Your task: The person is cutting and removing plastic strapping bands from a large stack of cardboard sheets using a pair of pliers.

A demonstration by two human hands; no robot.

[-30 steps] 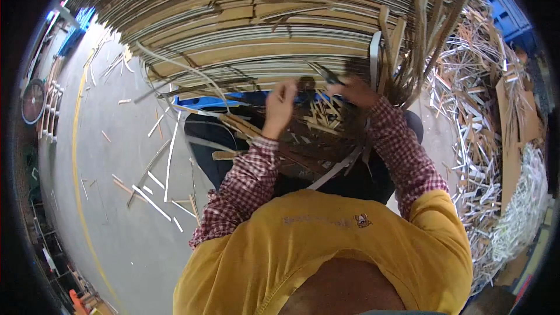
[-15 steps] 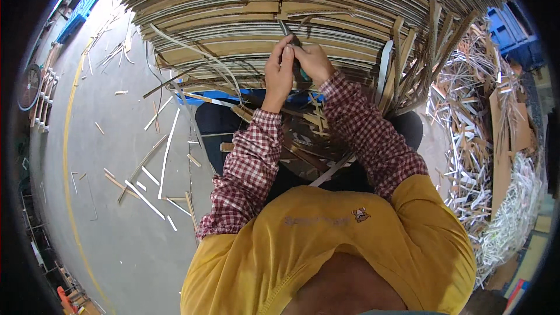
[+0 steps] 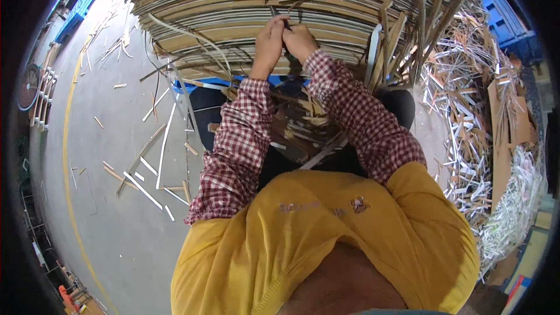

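Observation:
A tall stack of flat cardboard sheets (image 3: 344, 26) fills the space in front of me, its layered edges facing my hands. My left hand (image 3: 269, 46) and my right hand (image 3: 301, 42) meet at this edge, both closed around a slim dark tool (image 3: 286, 24). Its narrow metal end points away from me, at the vertical gap between the sheets. A greenish part shows below my right hand. My fingers hide most of the tool, so its exact kind is unclear. Loose cardboard strips (image 3: 429, 23) stick out of the stack to the right.
Blue plastic (image 3: 297, 81) shows under the stack. Cardboard scraps (image 3: 303, 119) lie between my knees, and several strips (image 3: 168, 146) lie on the grey floor (image 3: 111, 210) at left. A big heap of offcuts (image 3: 466, 116) and a blue crate (image 3: 504, 17) stand at right.
Both hands, with the tool between them, have shifted a little up and left in the picture. The whole view has shifted slightly too. My grip looks the same.

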